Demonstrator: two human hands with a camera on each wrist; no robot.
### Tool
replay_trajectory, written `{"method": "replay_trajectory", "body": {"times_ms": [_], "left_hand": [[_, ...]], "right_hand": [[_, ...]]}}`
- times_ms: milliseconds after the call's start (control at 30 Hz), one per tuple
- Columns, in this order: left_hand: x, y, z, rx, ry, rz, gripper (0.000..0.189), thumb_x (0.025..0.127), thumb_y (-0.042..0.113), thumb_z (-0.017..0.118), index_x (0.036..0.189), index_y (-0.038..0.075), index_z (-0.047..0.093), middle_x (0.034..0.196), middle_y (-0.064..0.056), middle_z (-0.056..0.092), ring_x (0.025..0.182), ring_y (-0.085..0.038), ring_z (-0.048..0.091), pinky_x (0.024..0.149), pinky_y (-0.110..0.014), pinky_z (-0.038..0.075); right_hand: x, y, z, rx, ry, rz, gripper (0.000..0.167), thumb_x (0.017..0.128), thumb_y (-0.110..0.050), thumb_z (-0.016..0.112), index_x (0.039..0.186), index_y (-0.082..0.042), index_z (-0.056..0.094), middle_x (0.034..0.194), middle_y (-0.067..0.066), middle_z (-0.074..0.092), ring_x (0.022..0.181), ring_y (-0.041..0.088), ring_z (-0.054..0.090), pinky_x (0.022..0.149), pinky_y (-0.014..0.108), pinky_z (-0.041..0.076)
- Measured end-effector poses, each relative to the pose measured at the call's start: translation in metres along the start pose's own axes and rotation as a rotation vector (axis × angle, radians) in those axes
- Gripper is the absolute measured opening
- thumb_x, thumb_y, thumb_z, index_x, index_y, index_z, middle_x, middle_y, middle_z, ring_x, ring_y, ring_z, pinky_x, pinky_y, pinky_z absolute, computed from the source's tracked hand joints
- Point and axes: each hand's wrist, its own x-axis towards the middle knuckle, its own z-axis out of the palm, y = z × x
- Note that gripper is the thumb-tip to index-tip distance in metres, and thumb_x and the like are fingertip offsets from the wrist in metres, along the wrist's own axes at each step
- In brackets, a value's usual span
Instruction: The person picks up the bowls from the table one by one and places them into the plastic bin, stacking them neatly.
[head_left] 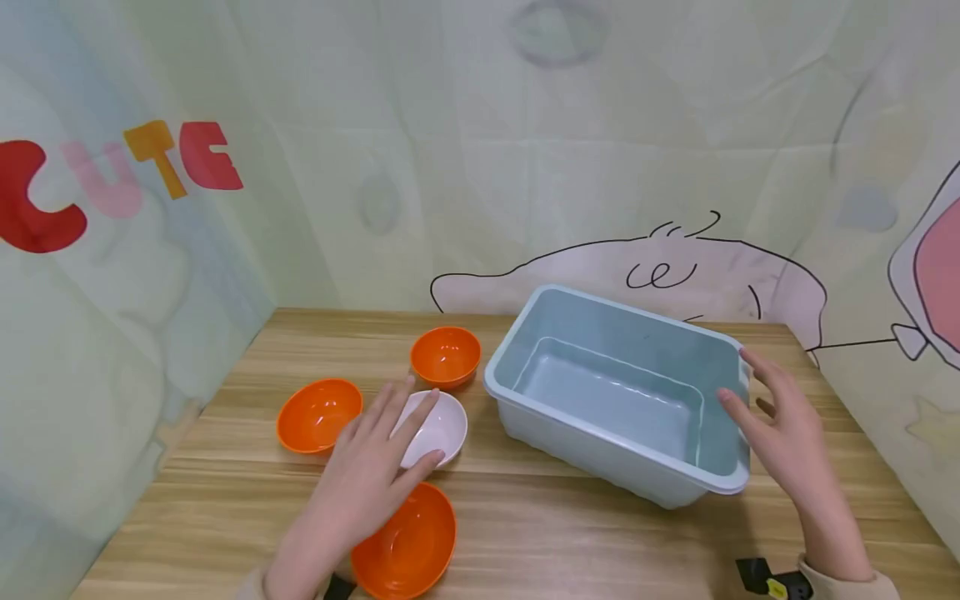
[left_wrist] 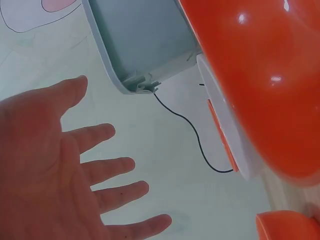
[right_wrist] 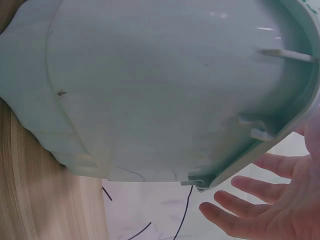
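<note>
My left hand (head_left: 367, 467), fingers straight and spread, hovers over the bowls in the head view. Its fingertips overlap a white bowl (head_left: 444, 427). One orange bowl (head_left: 318, 414) stands to its left, another orange bowl (head_left: 446, 357) lies beyond it, and a larger-looking orange bowl (head_left: 405, 546) sits nearest me, partly covered by the hand. On the right, a light blue plastic basin (head_left: 600, 454) stands on the table. At the basin's right rim is my right hand (head_left: 787, 429), fingers loosely extended and thumb reaching over the rim; the right wrist view shows the fingers (right_wrist: 260, 190) outstretched beside that rim.
The wooden table (head_left: 562, 533) ends at the back against a printed fabric backdrop (head_left: 337, 167). More of this cloth hangs along the left and right sides. The basin's tall walls rise close to the back edge.
</note>
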Motion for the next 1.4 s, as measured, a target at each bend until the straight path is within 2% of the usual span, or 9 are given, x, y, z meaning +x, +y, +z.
{"method": "replay_trajectory", "body": {"times_ms": [733,800,867,1000,1067,1167,1233,1300,1400], "left_hand": [[-0.021,0.009,0.010,0.006,-0.005,0.037,0.064,0.091,0.047,0.060,0.148,0.028,0.037,0.156,-0.008,0.034,0.142,-0.034,0.034,0.107,-0.059,0.034],[-0.023,0.010,0.010,-0.002,-0.017,0.035,0.063,0.092,0.047,0.059,0.148,0.028,0.037,0.156,-0.007,0.033,0.143,-0.035,0.033,0.108,-0.059,0.034],[-0.025,0.010,0.010,-0.003,-0.025,0.032,0.063,0.092,0.047,0.059,0.148,0.028,0.038,0.156,-0.007,0.033,0.143,-0.035,0.033,0.107,-0.058,0.034],[-0.029,0.011,0.011,-0.002,-0.030,0.030,0.063,0.092,0.048,0.058,0.148,0.028,0.038,0.156,-0.007,0.034,0.143,-0.035,0.034,0.107,-0.056,0.035],[-0.031,0.011,0.012,-0.001,-0.032,0.028,0.062,0.092,0.049,0.057,0.148,0.029,0.038,0.155,-0.007,0.035,0.142,-0.035,0.035,0.107,-0.056,0.035],[-0.035,0.010,0.013,0.005,-0.034,0.025,0.061,0.092,0.049,0.057,0.147,0.028,0.040,0.154,-0.006,0.037,0.141,-0.034,0.037,0.106,-0.055,0.036],[-0.037,0.010,0.014,0.013,-0.031,0.022,0.061,0.092,0.049,0.058,0.146,0.028,0.041,0.153,-0.006,0.039,0.140,-0.034,0.038,0.105,-0.054,0.037],[-0.039,0.010,0.015,0.022,-0.028,0.017,0.061,0.091,0.049,0.059,0.145,0.028,0.042,0.153,-0.007,0.040,0.139,-0.034,0.039,0.104,-0.054,0.038],[-0.040,0.009,0.016,0.032,-0.034,0.006,0.062,0.090,0.050,0.060,0.145,0.028,0.042,0.153,-0.006,0.040,0.138,-0.033,0.040,0.103,-0.054,0.039]], "right_hand": [[-0.001,0.011,-0.002,-0.009,-0.043,0.187,0.071,0.098,-0.036,0.052,0.154,-0.009,0.018,0.154,0.029,0.024,0.126,0.054,0.041,0.087,0.065,0.046],[0.000,0.013,-0.002,-0.009,-0.047,0.196,0.071,0.098,-0.036,0.052,0.154,-0.009,0.018,0.154,0.029,0.024,0.125,0.054,0.041,0.083,0.060,0.052],[0.000,0.015,-0.002,0.002,-0.053,0.203,0.072,0.097,-0.037,0.052,0.154,-0.010,0.018,0.154,0.029,0.024,0.125,0.053,0.042,0.076,0.044,0.058],[0.001,0.019,-0.003,0.034,-0.070,0.216,0.073,0.098,-0.036,0.052,0.154,-0.009,0.015,0.153,0.030,0.024,0.125,0.053,0.041,0.064,0.013,0.048],[0.001,0.020,-0.004,0.050,-0.081,0.219,0.073,0.098,-0.035,0.052,0.154,-0.007,0.015,0.152,0.031,0.025,0.124,0.053,0.041,0.063,0.009,0.044],[0.002,0.022,-0.005,0.070,-0.104,0.217,0.073,0.098,-0.035,0.051,0.154,-0.005,0.014,0.150,0.034,0.027,0.122,0.052,0.042,0.062,0.011,0.049],[0.003,0.024,-0.005,0.072,-0.121,0.212,0.074,0.098,-0.035,0.052,0.154,-0.004,0.014,0.148,0.034,0.030,0.115,0.040,0.051,0.064,0.012,0.052],[0.004,0.026,-0.006,0.085,-0.140,0.206,0.073,0.098,-0.034,0.052,0.153,-0.002,0.015,0.145,0.034,0.032,0.104,0.015,0.058,0.064,0.013,0.053],[0.004,0.029,-0.008,0.122,-0.170,0.196,0.073,0.098,-0.032,0.053,0.152,0.000,0.016,0.143,0.034,0.033,0.088,-0.016,0.049,0.066,0.015,0.054]]}}
